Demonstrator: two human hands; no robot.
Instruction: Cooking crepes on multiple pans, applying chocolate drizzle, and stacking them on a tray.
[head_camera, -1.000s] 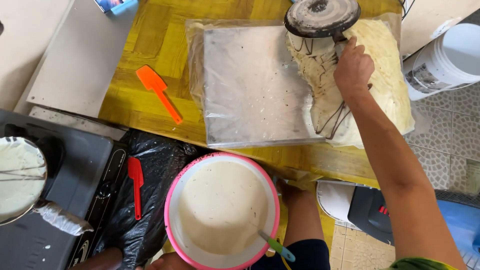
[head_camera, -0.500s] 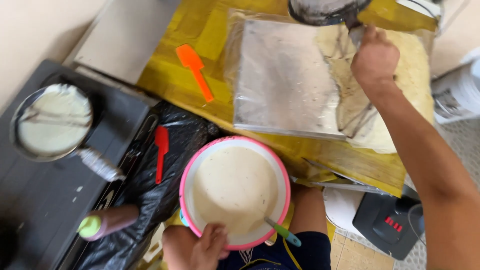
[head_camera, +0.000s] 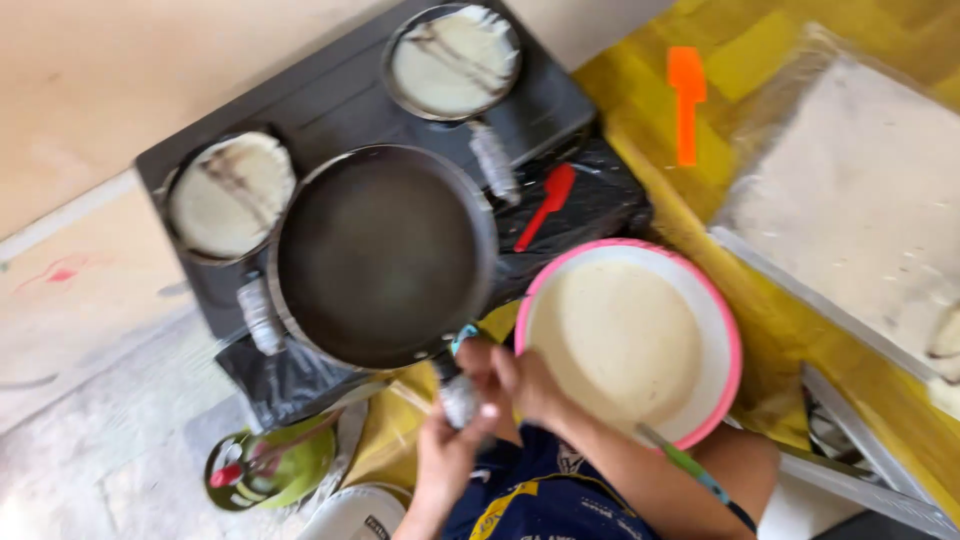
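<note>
Between bowl (head_camera: 628, 340) and stove (head_camera: 330, 110), held pan (head_camera: 380, 255)

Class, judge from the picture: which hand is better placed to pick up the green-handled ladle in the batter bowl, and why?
Probably the right hand: its forearm lies beside the pink bowl, close to the ladle. The left hand has its grip on the handle of the dark pan, farther off.

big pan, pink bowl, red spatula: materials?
Big frying pan: likely metal with a dark matte, probably non-stick, lining; both hands grip its handle. Pink-rimmed bowl of pale batter: looks like glossy plastic, though enamel is possible. Red spatula: uniform bright colour suggests plastic or silicone.
</note>
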